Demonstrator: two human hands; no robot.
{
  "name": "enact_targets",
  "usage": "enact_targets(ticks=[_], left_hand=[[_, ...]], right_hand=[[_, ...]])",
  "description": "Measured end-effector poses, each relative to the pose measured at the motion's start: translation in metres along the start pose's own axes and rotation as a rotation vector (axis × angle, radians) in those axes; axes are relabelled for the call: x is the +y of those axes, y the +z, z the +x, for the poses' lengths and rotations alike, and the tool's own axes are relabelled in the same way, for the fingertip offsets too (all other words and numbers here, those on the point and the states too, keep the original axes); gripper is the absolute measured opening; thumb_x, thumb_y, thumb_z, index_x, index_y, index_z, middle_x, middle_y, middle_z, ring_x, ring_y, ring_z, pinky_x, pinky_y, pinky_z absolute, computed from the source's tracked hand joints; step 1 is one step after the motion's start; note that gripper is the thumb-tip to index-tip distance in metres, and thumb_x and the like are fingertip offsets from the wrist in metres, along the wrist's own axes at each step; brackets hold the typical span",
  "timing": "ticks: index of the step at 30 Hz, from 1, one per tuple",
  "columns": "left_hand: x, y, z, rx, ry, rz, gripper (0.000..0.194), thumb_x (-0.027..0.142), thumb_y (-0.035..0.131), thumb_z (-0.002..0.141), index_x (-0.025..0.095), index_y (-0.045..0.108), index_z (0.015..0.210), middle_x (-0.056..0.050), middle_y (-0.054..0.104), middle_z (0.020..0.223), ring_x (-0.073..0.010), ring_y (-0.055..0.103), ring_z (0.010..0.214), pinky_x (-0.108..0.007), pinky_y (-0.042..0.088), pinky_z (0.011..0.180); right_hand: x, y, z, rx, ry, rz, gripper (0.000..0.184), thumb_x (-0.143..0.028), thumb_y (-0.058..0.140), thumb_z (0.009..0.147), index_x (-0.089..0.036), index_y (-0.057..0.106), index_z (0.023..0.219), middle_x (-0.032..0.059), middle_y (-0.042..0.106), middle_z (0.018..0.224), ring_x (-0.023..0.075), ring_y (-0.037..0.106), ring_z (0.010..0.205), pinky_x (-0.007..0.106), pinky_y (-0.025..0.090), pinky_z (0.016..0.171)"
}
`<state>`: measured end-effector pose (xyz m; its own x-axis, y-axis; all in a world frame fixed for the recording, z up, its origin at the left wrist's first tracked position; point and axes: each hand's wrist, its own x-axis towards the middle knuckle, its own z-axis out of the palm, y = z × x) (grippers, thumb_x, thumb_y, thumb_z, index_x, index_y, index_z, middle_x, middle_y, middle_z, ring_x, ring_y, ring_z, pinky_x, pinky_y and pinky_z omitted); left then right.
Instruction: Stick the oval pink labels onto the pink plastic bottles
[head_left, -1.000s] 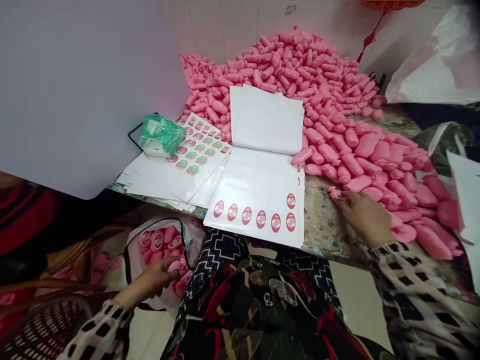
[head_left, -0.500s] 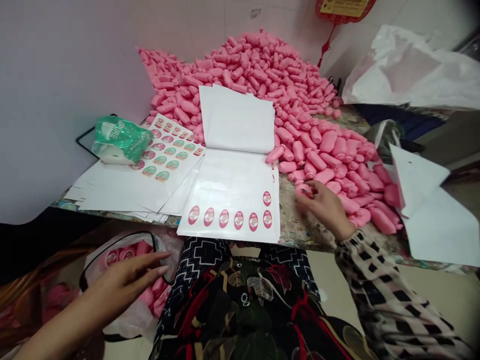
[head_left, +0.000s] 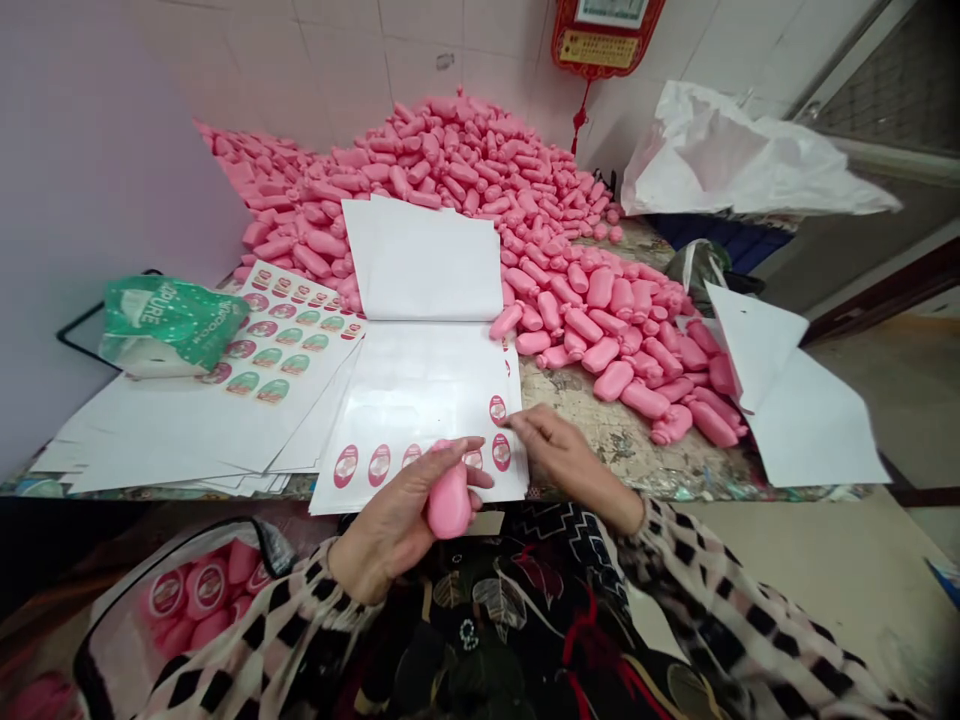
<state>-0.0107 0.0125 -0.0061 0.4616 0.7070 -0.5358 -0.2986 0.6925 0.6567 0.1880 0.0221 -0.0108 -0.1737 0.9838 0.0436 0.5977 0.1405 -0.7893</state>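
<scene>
Left hand: our left hand (head_left: 397, 525) is gripping a pink bottle (head_left: 450, 502) between thumb and fingers, its rounded end facing us.
Pink bottle: we are keeping it at the near edge of the sticker sheet (head_left: 409, 375), in front of the lower row.
Right hand: our right hand (head_left: 562, 455) is bunching its fingertips at the edge of an oval sticker (head_left: 496, 409); whether they are gripping it, we cannot tell.
Sticker sheet: it is lying on the worktop (head_left: 559, 400), carrying a near row of ovals that our left hand is partly hiding.
Bottle heap: a heap of pink bottles (head_left: 450, 160) is covering the back of the worktop and spilling down its right side.
Green packet: the green packet (head_left: 171, 322) is resting on sheets with pink and green stickers (head_left: 304, 335), to the left.
Open bag: below the worktop, at the left, an open bag (head_left: 112, 645) is holding more bottles, several showing oval stickers.
Right end: loose white papers (head_left: 817, 425) are lying beside the heap.
Wall: a red ornament (head_left: 592, 75) is hanging above.
</scene>
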Motion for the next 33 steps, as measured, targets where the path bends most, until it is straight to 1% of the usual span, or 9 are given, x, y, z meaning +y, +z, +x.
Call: enact_targets(ticks=[3,6,8,10,12,16,24,29,33], left_hand=[[0.014,0.003,0.011,0.123,0.263,0.537,0.026,0.036,0.068,0.072,0.018,0.062,0.09,-0.001,0.061,0.072,-0.0135,0.058,0.066,-0.028,0.045,0.066],[0.023,0.01,0.032,0.278,0.524,1.251,0.015,0.032,0.059,0.079,0.021,0.063,0.086,-0.003,0.065,0.091,-0.0181,0.06,0.081,-0.031,0.044,0.073],[0.026,0.013,0.047,0.329,0.587,1.591,0.017,0.029,0.053,0.082,0.022,0.063,0.094,-0.005,0.062,0.115,-0.0207,0.061,0.09,-0.034,0.044,0.074],[0.027,0.014,0.059,0.36,0.558,1.78,0.024,0.029,0.052,0.082,0.024,0.06,0.105,-0.005,0.049,0.136,-0.0227,0.062,0.095,-0.035,0.046,0.074],[0.027,0.013,0.067,0.371,0.51,1.868,0.033,0.034,0.054,0.082,0.026,0.057,0.113,-0.004,0.042,0.144,-0.0244,0.062,0.097,-0.037,0.047,0.075],[0.029,0.009,0.07,0.324,0.473,1.889,0.042,0.041,0.053,0.082,0.027,0.054,0.121,-0.004,0.046,0.141,-0.0278,0.062,0.097,-0.039,0.048,0.074],[0.031,0.007,0.068,0.294,0.433,1.795,0.043,0.041,0.054,0.082,0.03,0.052,0.124,-0.004,0.042,0.143,-0.03,0.059,0.101,-0.042,0.045,0.08],[0.03,0.006,0.071,0.276,0.421,1.784,0.049,0.043,0.054,0.082,0.03,0.049,0.129,-0.005,0.037,0.147,-0.0322,0.059,0.102,-0.044,0.045,0.08],[0.033,0.005,0.073,0.256,0.422,1.794,0.055,0.046,0.054,0.082,0.03,0.045,0.133,-0.006,0.031,0.15,-0.0335,0.058,0.103,-0.045,0.045,0.08]], right_hand=[[0.03,-0.013,0.027,0.114,-0.02,-0.302,0.025,-0.032,0.043,0.092,-0.019,0.064,0.089,0.0046,0.059,0.087,0.0171,0.054,0.083,0.03,0.04,0.077],[0.041,-0.011,0.044,0.1,-0.076,-0.463,0.016,-0.028,0.048,0.09,-0.019,0.062,0.089,0.0039,0.061,0.088,0.0166,0.054,0.084,0.028,0.038,0.076],[0.04,-0.007,0.048,0.082,-0.098,-0.545,0.016,-0.028,0.048,0.09,-0.019,0.061,0.087,0.0037,0.061,0.087,0.0165,0.054,0.084,0.028,0.036,0.075],[0.036,-0.005,0.05,0.073,-0.101,-0.615,0.017,-0.029,0.047,0.091,-0.02,0.061,0.088,0.004,0.061,0.088,0.0167,0.053,0.084,0.028,0.035,0.073],[0.033,-0.004,0.05,0.069,-0.096,-0.673,0.019,-0.03,0.046,0.091,-0.02,0.062,0.088,0.0044,0.061,0.088,0.0172,0.053,0.085,0.028,0.034,0.071],[0.03,-0.009,0.053,0.04,-0.108,-0.713,0.021,-0.03,0.045,0.091,-0.02,0.063,0.088,0.0052,0.061,0.088,0.0181,0.053,0.083,0.029,0.034,0.07],[0.042,-0.018,0.064,-0.068,-0.122,-0.49,0.014,-0.028,0.053,0.086,-0.02,0.065,0.083,0.0033,0.064,0.087,0.016,0.055,0.083,0.027,0.037,0.074],[0.046,-0.009,0.058,-0.013,-0.018,-0.351,0.015,-0.032,0.053,0.086,-0.02,0.062,0.083,0.0012,0.063,0.083,0.0144,0.054,0.076,0.026,0.036,0.068],[0.039,0.0,0.053,0.065,-0.01,-0.428,0.02,-0.038,0.054,0.086,-0.02,0.06,0.079,0.0008,0.062,0.081,0.0146,0.053,0.076,0.026,0.033,0.065]])
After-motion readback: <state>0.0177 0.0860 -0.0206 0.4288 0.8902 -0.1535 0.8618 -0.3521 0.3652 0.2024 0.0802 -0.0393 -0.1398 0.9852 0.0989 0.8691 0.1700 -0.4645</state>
